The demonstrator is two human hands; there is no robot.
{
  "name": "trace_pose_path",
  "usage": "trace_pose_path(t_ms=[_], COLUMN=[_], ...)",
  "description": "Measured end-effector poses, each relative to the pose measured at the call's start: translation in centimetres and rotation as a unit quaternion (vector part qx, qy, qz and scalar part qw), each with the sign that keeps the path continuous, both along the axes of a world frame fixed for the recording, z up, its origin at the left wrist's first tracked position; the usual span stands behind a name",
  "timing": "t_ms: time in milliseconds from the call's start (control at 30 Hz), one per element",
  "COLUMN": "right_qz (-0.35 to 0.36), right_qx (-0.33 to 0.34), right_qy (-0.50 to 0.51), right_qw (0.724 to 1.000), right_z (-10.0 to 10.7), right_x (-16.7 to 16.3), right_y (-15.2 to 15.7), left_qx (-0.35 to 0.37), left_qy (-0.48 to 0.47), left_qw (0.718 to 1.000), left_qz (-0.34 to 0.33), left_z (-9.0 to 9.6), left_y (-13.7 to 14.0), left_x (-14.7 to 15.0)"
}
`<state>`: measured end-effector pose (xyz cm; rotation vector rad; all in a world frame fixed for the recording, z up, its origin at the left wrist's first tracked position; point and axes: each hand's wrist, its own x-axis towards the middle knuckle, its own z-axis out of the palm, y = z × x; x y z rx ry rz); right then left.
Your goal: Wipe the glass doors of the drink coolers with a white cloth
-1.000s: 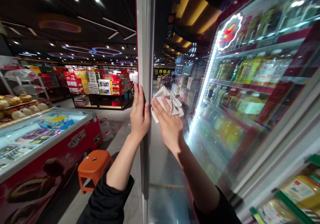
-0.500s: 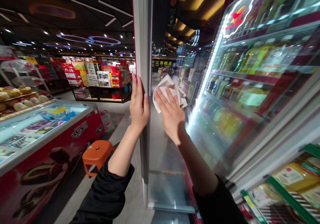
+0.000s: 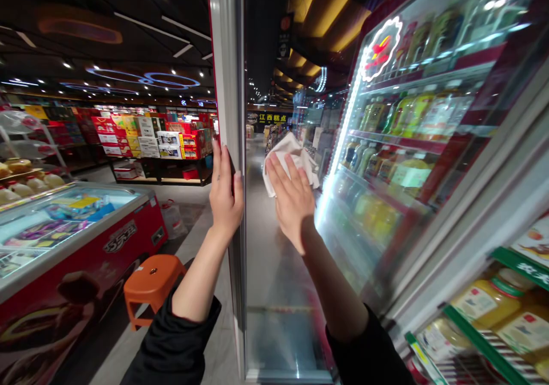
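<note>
My left hand (image 3: pixel 227 202) rests against the edge of an open glass door's grey frame (image 3: pixel 225 76), its fingers straight and pointing up, the thumb on the near side. To its right, my right hand (image 3: pixel 295 205) presses a crumpled white cloth (image 3: pixel 290 143) on the door's glass pane (image 3: pixel 274 282). The fingers of that hand are stretched over the cloth, which sticks out above and at both sides. Part of the cloth is hidden under the palm. Both forearms are in black sleeves.
Left stands a red chest freezer (image 3: pixel 141 225) with an orange stool (image 3: pixel 154 279) beside it. Behind are boxed goods (image 3: pixel 148 139). A lit drinks cooler (image 3: pixel 398 139) shows on the right, in or through the glass. Jars (image 3: pixel 482 302) fill shelves at lower right.
The view has turned slightly, so the door, stool and freezer sit further left and lower. My right hand and the cloth keep nearly the same place in view, a little further from the frame.
</note>
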<state>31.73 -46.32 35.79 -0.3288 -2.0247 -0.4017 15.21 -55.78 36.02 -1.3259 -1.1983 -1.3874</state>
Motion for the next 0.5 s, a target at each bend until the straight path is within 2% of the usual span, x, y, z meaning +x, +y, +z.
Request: trace_pose_path(t_ms=[100,200,267,367,500], right_qz=[0.000,-0.003,-0.010,-0.027,-0.033], right_qx=[0.029,0.057,0.050,0.012,-0.016], right_qy=[-0.007,0.015,0.037,0.071,0.078], right_qw=[1.000,0.998,0.998,0.997,0.996], right_z=[-1.3,-3.4,-4.1,-3.2,-1.1], right_x=[-0.4,1.0,2.2,3.2,2.6], right_y=[-0.2,0.8,1.9,3.1,3.0], left_qx=[0.010,0.018,0.017,0.003,-0.013], left_qy=[0.018,0.044,0.054,0.058,0.085], left_qw=[1.000,0.999,0.998,0.998,0.996], left_qz=[0.005,0.009,0.015,0.018,0.031], left_z=[0.0,-0.1,-0.3,-0.5,-0.8], left_y=[-0.2,-0.5,-0.7,-0.8,-0.6], left_x=[0.1,0.2,0.3,0.4,0.6])
